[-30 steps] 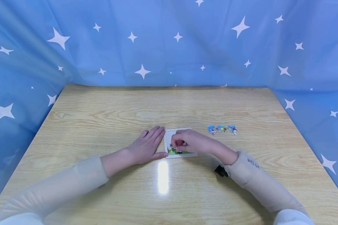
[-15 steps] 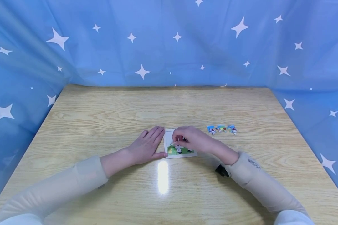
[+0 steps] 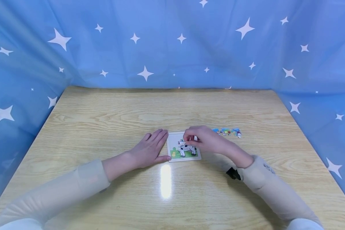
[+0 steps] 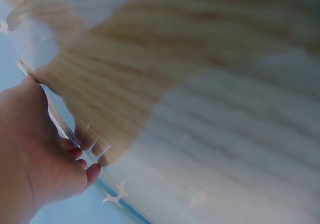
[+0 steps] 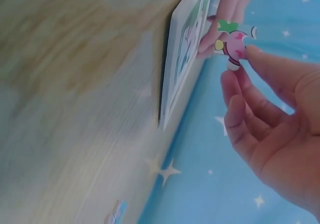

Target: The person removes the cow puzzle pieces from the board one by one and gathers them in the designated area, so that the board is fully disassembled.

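A white-framed puzzle board (image 3: 169,145) lies on the table, with a cow's body (image 3: 188,149) and a yellow chick on green (image 3: 173,154) along its lower part. Flat on the tabletop, my left hand (image 3: 150,149) touches the board's left edge with thumb and fingertips; the left wrist view shows this hand (image 4: 40,149) from the side. Above the board my right hand (image 3: 204,139) pinches a small puzzle piece (image 5: 234,46) between thumb and fingers. That piece carries a pink snout, a yellow bell and some green. The hand covers the board's upper right.
Right of the board lie a few loose puzzle pieces in a row: one partly hidden behind my right hand, a middle piece (image 3: 226,131) and a right-hand piece (image 3: 237,132). The wooden table (image 3: 118,108) is bordered by a blue star-patterned curtain (image 3: 161,54).
My right hand has moved right and slightly away from me with the pinched puzzle piece, uncovering more of the cow on the board. The left hand has stayed in place.
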Tool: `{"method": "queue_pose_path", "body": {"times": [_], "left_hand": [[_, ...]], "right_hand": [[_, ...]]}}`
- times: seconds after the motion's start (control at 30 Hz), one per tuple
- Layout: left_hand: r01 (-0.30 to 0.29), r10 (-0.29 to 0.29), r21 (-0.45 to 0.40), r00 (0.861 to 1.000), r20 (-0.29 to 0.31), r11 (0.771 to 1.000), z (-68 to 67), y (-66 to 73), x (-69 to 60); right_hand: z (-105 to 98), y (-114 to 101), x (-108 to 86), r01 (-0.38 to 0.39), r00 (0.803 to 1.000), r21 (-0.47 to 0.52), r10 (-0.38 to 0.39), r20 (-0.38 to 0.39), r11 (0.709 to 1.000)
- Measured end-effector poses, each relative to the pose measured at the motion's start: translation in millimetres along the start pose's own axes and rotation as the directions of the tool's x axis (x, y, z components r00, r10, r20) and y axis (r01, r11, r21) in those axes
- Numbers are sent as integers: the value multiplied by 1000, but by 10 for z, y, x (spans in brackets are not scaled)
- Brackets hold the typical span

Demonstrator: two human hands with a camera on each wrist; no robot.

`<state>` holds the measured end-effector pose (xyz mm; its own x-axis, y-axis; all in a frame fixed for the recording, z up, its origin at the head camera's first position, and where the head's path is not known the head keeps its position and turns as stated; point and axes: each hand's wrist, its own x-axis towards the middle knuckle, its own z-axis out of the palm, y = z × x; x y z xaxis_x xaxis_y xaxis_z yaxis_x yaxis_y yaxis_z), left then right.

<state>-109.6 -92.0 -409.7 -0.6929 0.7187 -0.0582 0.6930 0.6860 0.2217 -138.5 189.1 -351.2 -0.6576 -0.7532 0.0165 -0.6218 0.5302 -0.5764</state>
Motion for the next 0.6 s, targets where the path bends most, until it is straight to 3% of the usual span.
{"method": "queue_pose_path", "body": {"times": [0.2,0.6], "left_hand": [[-3,3,-6,1000,1,1000,2,-2,-1],[-6,6,0,1000,10,1000,0,1,4]], "right_hand": [[-75,56,-86,-36,999,0,36,-21,999],[-179,167,-281,-28,996,2,29,-82,1000]]}}
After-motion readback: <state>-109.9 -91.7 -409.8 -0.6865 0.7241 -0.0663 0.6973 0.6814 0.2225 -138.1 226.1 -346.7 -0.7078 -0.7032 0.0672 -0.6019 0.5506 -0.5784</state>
